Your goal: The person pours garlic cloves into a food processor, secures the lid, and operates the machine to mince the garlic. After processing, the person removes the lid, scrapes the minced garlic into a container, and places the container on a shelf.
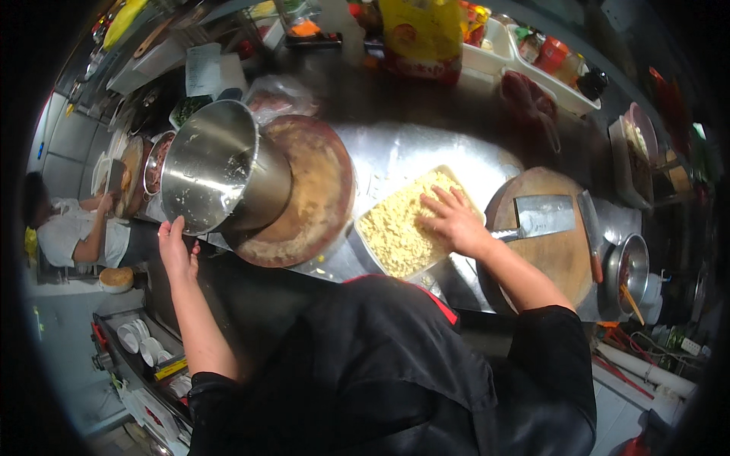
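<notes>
My left hand [179, 249] grips the rim of a tall stainless steel pot [211, 165], which is tilted with its mouth towards me and bears a few pale crumbs inside. Behind and right of the pot lies a thick round wooden chopping block [319, 188], partly hidden by it. A rectangular tub [370, 263] is filled with chopped pale-yellow food [399, 228]. My right hand [456, 221] rests on that food with its fingers spread. Under my right forearm, a second round chopping board [547, 268] carries a cleaver [544, 215] and a narrower knife [588, 222].
A metal bowl [634, 256] with chopsticks stands at the right. Along the back are a yellow bag [422, 34] and white bins [556, 74] of bottles. At the left, a person [80, 231] holds a cleaver at another board. A drawer [114, 330] of white dishes stands open lower left.
</notes>
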`<move>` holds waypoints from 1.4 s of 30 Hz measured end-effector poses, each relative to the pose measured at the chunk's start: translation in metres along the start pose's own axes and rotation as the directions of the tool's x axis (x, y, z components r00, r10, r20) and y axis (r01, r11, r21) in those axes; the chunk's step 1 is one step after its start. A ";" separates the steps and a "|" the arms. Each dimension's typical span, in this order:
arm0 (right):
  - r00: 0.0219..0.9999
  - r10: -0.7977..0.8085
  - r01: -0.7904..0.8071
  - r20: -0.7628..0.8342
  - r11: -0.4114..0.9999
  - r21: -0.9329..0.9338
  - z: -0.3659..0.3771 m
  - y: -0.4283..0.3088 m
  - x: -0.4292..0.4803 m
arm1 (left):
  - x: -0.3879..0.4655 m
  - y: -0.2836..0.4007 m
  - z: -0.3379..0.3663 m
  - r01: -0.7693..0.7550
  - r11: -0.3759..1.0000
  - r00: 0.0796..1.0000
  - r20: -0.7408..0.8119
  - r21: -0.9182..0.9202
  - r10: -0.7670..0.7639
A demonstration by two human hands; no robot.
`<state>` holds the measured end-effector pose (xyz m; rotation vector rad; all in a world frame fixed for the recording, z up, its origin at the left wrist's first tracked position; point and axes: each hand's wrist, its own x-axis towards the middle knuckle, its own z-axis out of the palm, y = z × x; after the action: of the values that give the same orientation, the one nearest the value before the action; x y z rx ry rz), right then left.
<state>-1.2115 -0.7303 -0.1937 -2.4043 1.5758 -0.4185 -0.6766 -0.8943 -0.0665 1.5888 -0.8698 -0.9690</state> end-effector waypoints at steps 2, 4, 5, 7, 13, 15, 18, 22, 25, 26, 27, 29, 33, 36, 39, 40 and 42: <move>0.992 0.105 -0.108 0.072 0.994 0.034 -0.013 0.011 -0.007 | 0.011 0.000 -0.004 0.035 0.999 0.999 -0.009 0.002 -0.035; 0.981 0.180 -0.169 -0.077 0.977 0.129 -0.017 0.015 -0.011 | 0.017 -0.001 -0.003 0.049 0.998 0.999 0.010 -0.033 -0.049; 0.970 0.213 -0.197 -0.120 0.971 0.136 -0.023 0.017 -0.017 | 0.018 -0.001 -0.002 0.057 0.997 0.998 0.018 -0.050 -0.056; 0.920 0.307 -0.227 -0.244 0.924 0.308 -0.045 0.005 -0.013 | 0.012 0.000 -0.002 0.117 0.993 0.993 -0.018 -0.023 -0.118; 0.571 0.522 -0.237 -0.634 0.844 0.481 -0.093 -0.045 0.004 | -0.012 0.012 0.002 0.368 0.929 0.924 0.099 0.031 -0.369; 0.646 0.519 -0.268 -0.560 0.841 0.470 -0.068 -0.025 0.014 | -0.012 0.012 0.001 0.359 0.933 0.927 0.119 -0.006 -0.356; 0.737 0.464 -0.337 -0.492 0.883 0.328 -0.048 -0.022 0.019 | -0.006 -0.004 -0.015 0.332 0.930 0.935 0.182 -0.156 -0.304; 0.520 0.606 -0.230 -0.603 0.778 0.585 -0.057 -0.056 -0.004 | -0.048 -0.039 -0.019 0.186 0.891 0.982 0.048 -0.413 -0.183; 0.580 0.650 -0.324 -0.491 0.737 0.593 -0.019 -0.075 -0.050 | -0.086 -0.055 -0.034 0.131 0.832 0.985 -0.023 -0.539 -0.170; 0.617 0.669 -0.397 -0.414 0.719 0.570 0.000 -0.080 -0.067 | -0.097 -0.057 -0.041 0.124 0.828 0.987 -0.020 -0.547 -0.161; 0.645 0.685 -0.464 -0.340 0.704 0.538 0.023 -0.084 -0.083 | -0.108 -0.057 -0.049 0.112 0.822 0.989 -0.016 -0.558 -0.145; 0.715 0.680 -0.531 -0.163 0.680 0.506 0.067 -0.097 -0.103 | -0.121 -0.066 -0.076 0.096 0.806 0.989 -0.034 -0.584 -0.142; 0.793 0.585 -0.506 -0.167 0.787 0.353 0.126 -0.112 -0.090 | -0.148 -0.099 -0.146 0.077 0.786 0.970 -0.136 -0.613 -0.201; 0.829 0.531 -0.511 -0.174 0.846 0.151 0.139 -0.112 -0.087 | -0.163 -0.115 -0.201 0.095 0.795 0.986 -0.054 -0.599 -0.159; 0.780 0.599 -0.571 -0.183 0.800 0.185 0.129 -0.114 -0.098 | -0.181 -0.138 -0.257 0.165 0.747 0.986 0.092 -0.644 -0.139; 0.763 0.589 -0.563 -0.268 0.808 0.172 0.121 -0.115 -0.097 | -0.191 -0.147 -0.271 0.144 0.756 0.975 -0.038 -0.638 -0.218; 0.704 0.534 -0.507 -0.468 0.840 0.196 0.092 -0.123 -0.094 | -0.213 -0.164 -0.285 0.093 0.786 0.944 -0.197 -0.611 -0.265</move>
<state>-1.1084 -0.5921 -0.2467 -1.7451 2.3306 -1.0099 -0.4948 -0.5578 -0.1536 1.2180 -0.1743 -1.0002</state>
